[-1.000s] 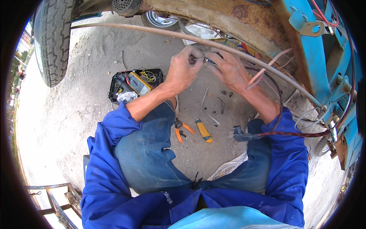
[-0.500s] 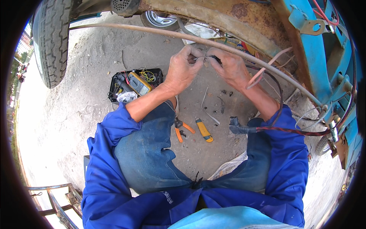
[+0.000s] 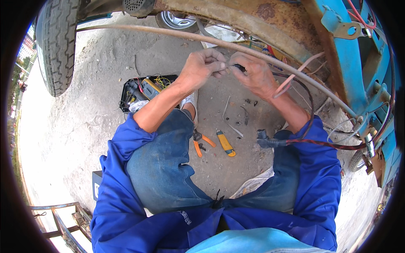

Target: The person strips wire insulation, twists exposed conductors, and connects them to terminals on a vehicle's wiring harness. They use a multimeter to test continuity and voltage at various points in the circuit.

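Note:
My left hand [image 3: 202, 67] and my right hand [image 3: 253, 74] meet under a rusty rod [image 3: 177, 34]. My left thumb and fingertips pinch at something thin, probably a wire end, too small to make out. My right hand is closed on a small dark piece [image 3: 238, 67], seemingly the end of a black cable. Below them lie orange-handled pliers [image 3: 203, 141], a yellow utility knife [image 3: 225, 143] and a thin pale strip [image 3: 228, 120]. A dark plug connector [image 3: 266, 141] hangs by my right knee on a red-and-black cable [image 3: 320, 144].
An open black case [image 3: 125, 99] holds a yellow multimeter [image 3: 151, 88] and wires. A tyre [image 3: 57, 50] stands at the left. A rusty beam [image 3: 257, 21] crosses overhead, and a blue steel frame [image 3: 350, 67] with hanging wires is at the right. A bent metal frame [image 3: 59, 219] lies lower left.
My left hand and forearm have shifted slightly leftward, with the fingers rearranged and further extended. My right hand stays almost in place on the dark piece.

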{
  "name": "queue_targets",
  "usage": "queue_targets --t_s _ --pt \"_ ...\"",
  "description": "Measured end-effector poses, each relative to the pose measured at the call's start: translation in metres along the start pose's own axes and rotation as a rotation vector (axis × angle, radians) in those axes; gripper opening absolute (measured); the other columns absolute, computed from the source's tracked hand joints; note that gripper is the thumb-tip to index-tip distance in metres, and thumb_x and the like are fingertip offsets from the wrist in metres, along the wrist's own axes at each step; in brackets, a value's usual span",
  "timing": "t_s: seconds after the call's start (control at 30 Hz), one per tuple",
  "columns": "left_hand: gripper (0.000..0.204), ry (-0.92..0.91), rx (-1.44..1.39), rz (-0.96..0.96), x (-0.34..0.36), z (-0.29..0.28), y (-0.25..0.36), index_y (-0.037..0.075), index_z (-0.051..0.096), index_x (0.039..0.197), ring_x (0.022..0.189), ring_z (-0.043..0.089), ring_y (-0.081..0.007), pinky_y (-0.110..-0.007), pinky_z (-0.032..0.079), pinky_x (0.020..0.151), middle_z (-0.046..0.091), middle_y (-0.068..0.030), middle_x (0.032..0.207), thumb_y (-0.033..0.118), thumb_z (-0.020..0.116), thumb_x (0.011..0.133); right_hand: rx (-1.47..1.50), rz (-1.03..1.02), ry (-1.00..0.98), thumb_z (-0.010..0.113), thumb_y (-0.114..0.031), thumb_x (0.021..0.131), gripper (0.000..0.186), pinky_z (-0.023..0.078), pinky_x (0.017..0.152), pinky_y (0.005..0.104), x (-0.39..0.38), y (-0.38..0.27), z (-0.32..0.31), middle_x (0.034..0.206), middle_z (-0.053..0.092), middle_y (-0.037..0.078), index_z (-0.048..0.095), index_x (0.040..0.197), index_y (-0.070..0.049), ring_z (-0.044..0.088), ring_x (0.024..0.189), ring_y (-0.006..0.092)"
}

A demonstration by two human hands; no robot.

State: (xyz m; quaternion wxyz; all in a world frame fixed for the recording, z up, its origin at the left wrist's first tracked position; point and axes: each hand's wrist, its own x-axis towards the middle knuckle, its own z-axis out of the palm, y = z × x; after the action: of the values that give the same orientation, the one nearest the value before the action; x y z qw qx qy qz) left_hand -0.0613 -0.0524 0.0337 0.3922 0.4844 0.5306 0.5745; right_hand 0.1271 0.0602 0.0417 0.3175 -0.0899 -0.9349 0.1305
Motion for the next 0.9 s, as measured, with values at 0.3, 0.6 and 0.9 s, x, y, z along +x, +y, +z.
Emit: queue_targets --t_s 0.3,0.6,0.9 --pt "0.014 0.015 0.542 0.421 0.001 0.000 0.011 0.000 0.073 0.105 0.075 0.064 -0.0117 -0.031 0.053 0.070 0.071 -0.0085 0.083 0.006 0.061 0.099 0.083 0.049 0.009 0.066 -0.010 0.093 0.014 0.053 0.082 0.0446 0.003 -0.008 -0.005 0.102 0.069 0.017 0.067 0.104 -0.001 0.067 0.094 0.0380" --pt "0.013 -0.069 0.217 0.221 0.015 -0.003 0.001 -0.001 0.072 0.105 0.073 0.060 -0.0099 -0.030 0.052 0.069 0.070 -0.0048 0.083 0.006 0.062 0.100 0.222 0.124 -0.012 0.067 -0.013 0.096 0.017 0.053 0.084 0.0397 -0.001 0.000 -0.006 0.101 0.070 0.015 0.068 0.109 -0.003 0.067 0.093 0.0319" --pt "0.016 -0.013 0.259 0.356 0.004 0.001 -0.009 -0.001 0.071 0.111 0.085 0.070 -0.0164 -0.033 0.058 0.077 0.074 -0.0074 0.100 0.002 0.067 0.096 0.300 0.234 -0.035 0.068 -0.015 0.095 0.018 0.050 0.078 0.0406 0.001 -0.004 -0.012 0.094 0.064 0.015 0.066 0.104 0.000 0.060 0.084 0.0284"
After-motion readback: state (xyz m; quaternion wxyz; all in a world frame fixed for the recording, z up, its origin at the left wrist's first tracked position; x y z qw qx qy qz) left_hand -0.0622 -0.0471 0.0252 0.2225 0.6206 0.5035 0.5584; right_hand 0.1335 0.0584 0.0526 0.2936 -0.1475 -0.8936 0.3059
